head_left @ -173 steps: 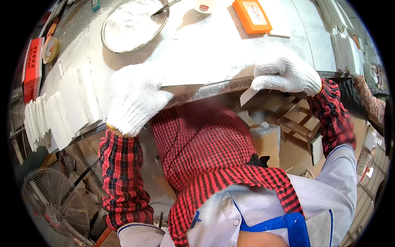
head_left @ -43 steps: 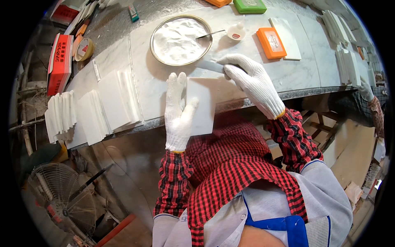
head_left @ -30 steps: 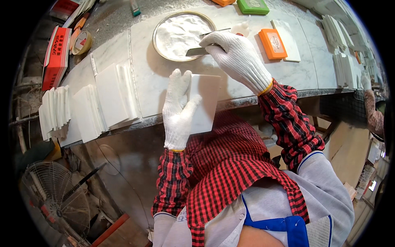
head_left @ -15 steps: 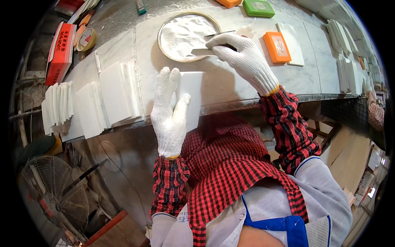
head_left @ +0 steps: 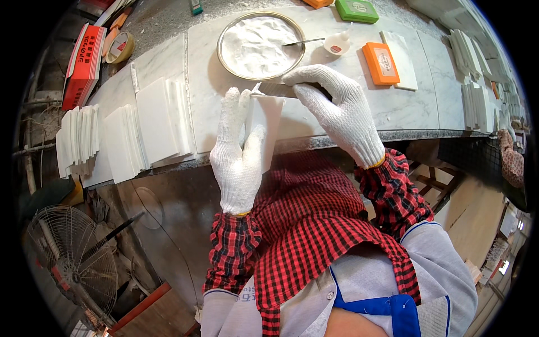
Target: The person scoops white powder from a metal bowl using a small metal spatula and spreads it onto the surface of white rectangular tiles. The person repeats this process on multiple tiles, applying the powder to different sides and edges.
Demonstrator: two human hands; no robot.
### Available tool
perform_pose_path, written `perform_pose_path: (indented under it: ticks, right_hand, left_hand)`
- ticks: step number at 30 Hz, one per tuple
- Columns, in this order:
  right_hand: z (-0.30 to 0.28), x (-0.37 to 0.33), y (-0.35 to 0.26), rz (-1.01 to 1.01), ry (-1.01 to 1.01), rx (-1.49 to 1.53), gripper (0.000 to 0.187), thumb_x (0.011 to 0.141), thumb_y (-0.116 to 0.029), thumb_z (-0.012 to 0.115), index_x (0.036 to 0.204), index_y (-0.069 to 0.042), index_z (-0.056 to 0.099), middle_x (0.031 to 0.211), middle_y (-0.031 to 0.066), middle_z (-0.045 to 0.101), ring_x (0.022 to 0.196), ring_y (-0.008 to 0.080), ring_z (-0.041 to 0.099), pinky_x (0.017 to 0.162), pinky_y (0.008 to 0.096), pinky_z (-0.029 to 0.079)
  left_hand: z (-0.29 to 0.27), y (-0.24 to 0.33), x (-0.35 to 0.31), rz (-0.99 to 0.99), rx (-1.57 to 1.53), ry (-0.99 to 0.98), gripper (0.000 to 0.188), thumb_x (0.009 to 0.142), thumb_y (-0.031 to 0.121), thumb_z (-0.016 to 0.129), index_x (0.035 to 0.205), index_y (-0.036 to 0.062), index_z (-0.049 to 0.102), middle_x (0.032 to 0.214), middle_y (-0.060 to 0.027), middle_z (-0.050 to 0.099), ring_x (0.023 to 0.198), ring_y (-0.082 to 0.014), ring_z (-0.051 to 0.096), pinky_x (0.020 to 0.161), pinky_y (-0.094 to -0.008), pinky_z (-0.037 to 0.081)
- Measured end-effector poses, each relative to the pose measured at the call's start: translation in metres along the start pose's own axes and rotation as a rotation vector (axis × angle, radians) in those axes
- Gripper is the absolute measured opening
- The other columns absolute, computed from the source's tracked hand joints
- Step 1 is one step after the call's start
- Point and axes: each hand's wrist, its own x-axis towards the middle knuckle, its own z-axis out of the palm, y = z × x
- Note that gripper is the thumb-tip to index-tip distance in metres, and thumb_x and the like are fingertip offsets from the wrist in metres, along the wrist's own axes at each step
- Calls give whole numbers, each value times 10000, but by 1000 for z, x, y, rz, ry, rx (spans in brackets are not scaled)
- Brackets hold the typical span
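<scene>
I find work on the white tile under way, and judge it at an early stage. White paste shows at the tile's far edge, where the blade meets or nearly meets it; contact I cannot confirm. No finished coat is evident. White on white, I cannot certify whether the face carries any. Spreading paste along that edge appears outstanding.

The left hand grips the tile between thumb and extended fingers; the tile stands tilted, immediately right of that palm, and nearer my operator's body than the right hand, to its left. The right hand is closed round the blade, which points left toward the tile.

Beyond both hands I record a bowl well filled with paste. Left of the left hand, well apart, a tile stack leans; whether those pieces are treated, I cannot tell. Beyond the right hand, to its right, lies an orange box.
</scene>
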Motion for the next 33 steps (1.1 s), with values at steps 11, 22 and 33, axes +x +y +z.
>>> perform_pose_path:
  ticks: [11,22,33]
  right_hand:
    - [12,-10,0,-199,124,-79,185,946,4,642,1117,9,714,1011,111,733,922,172,706,834,297,559]
    - [10,-10,-1,-245,169,-151,189,929,23,653,1105,4,720,995,108,740,901,183,715,822,297,564]
    - [11,-17,-7,-265,173,-230,176,922,20,663,1086,0,723,969,125,734,878,207,722,804,301,566]
  left_hand:
    - [3,-1,-3,8,-76,22,683,919,-84,588,1559,9,370,1477,-132,583,1421,-229,491,1170,-348,367]
    - [6,3,-5,-19,-21,43,625,927,-60,598,1526,22,443,1499,-132,562,1443,-244,468,1167,-356,372]
    - [4,-7,-8,49,118,0,679,945,-109,550,1576,0,323,1562,-132,478,1447,-219,446,1175,-352,384]
